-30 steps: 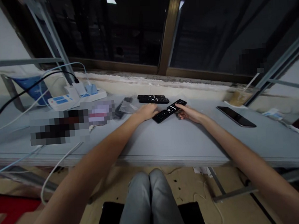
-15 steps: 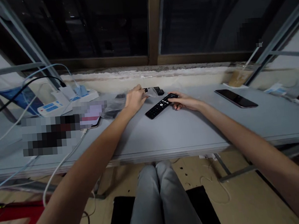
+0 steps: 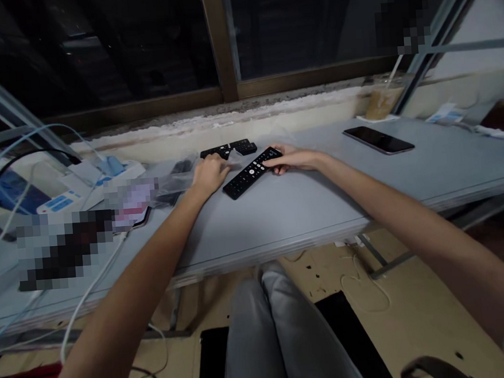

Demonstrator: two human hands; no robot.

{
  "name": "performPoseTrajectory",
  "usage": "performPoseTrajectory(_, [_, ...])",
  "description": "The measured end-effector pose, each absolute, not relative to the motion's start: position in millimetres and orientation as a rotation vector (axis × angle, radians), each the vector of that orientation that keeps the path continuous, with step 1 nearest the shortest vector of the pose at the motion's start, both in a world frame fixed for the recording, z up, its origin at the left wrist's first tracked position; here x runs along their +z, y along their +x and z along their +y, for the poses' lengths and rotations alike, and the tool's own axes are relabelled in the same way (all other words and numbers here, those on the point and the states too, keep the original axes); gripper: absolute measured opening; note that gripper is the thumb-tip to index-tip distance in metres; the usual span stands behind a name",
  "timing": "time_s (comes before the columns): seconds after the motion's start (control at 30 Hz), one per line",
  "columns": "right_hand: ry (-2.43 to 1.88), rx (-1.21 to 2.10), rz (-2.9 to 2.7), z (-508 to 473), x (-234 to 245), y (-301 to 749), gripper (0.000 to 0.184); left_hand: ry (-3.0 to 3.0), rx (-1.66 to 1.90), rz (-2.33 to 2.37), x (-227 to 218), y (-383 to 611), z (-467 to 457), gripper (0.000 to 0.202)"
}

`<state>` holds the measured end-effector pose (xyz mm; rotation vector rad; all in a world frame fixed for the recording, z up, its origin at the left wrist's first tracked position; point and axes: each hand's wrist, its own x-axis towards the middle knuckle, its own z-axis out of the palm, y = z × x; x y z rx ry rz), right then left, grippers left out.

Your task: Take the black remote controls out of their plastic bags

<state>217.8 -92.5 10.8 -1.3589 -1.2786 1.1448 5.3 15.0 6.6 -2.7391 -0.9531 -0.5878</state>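
A black remote control [image 3: 241, 181] with white buttons is gripped by its far end in my right hand [image 3: 290, 157], thumb on top. Its near end slants toward me over the table. My left hand [image 3: 210, 173] is to the left of it, fingers curled at a clear plastic bag [image 3: 233, 158], back of the hand upward; the fingertips are partly hidden. Just behind that hand lie further black remotes [image 3: 244, 147] by the wall. More clear plastic with dark items [image 3: 182, 167] in it lies left of the hand.
On the left are a white power strip [image 3: 90, 186] with plugs and cables, and a lit phone [image 3: 137, 200], partly blurred out. A dark phone [image 3: 378, 139] and an iced drink cup [image 3: 379, 102] stand to the right. The grey table [image 3: 276, 227] ends before my knees.
The view has turned, so most things sit further left. My left hand has come down lower beside the remotes, which show more now. My right hand keeps hold of the remote control.
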Motion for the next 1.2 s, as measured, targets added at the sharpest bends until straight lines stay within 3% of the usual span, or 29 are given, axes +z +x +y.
performPoseTrajectory(0.33, [-1.369,1.073,-1.346,-90.3,4.2,221.3,0.032,-2.484,-1.043,-1.049,23.5,-1.6,3.7,0.013])
performPoseTrajectory(0.47, [-1.322,1.008,-1.297,-87.8,1.6,219.0,0.026,-2.683,-0.807,-1.028,15.9,0.3,8.1,0.019])
performPoseTrajectory(0.63, [-1.225,0.852,-1.062,-81.3,11.6,225.5,0.019,-2.766,-0.645,-1.129,2.0,2.1,14.2,0.043])
performPoseTrajectory(0.87, [-1.166,0.487,-0.823,-83.8,29.4,239.4,0.021,-2.729,-0.612,-1.090,2.9,6.9,12.6,0.026])
performPoseTrajectory(1.07, [-1.358,0.785,-0.966,-81.9,6.4,215.8,0.015,-2.581,-0.726,-1.243,5.4,4.8,10.9,0.024])
performPoseTrajectory(1.2, [-1.468,0.950,-1.289,-82.2,1.0,207.7,0.021,-2.601,-0.757,-1.239,9.4,2.1,10.8,0.037])
